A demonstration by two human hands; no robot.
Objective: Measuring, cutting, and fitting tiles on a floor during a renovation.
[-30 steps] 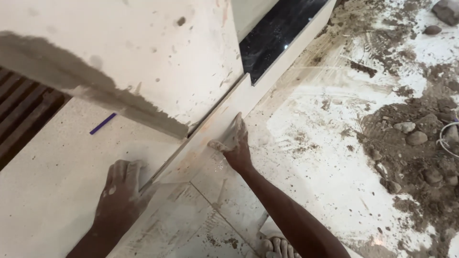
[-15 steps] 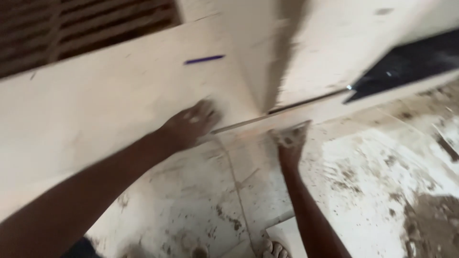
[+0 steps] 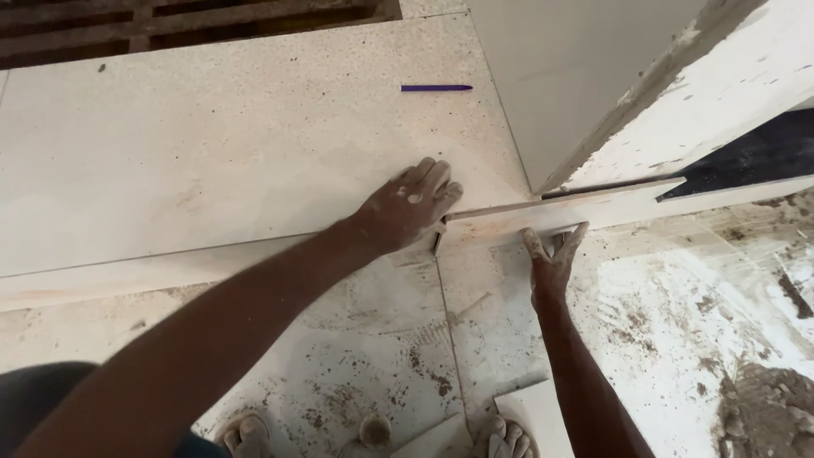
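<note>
Left hand (image 3: pixel 409 206) flat, fingers together, on the beige step slab (image 3: pixel 229 161); right hand (image 3: pixel 552 259), fingers spread, pressing the narrow riser strip (image 3: pixel 627 206); purple marker (image 3: pixel 436 87) well apart.

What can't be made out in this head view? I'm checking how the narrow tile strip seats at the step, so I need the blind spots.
- Joint under the left hand: covered by the palm.
- Narrow tile strip: its right end runs behind the white wall edge.
- Right hand: fingertips press the strip's face; contact hidden.
- Purple marker: too small for detail.
</note>
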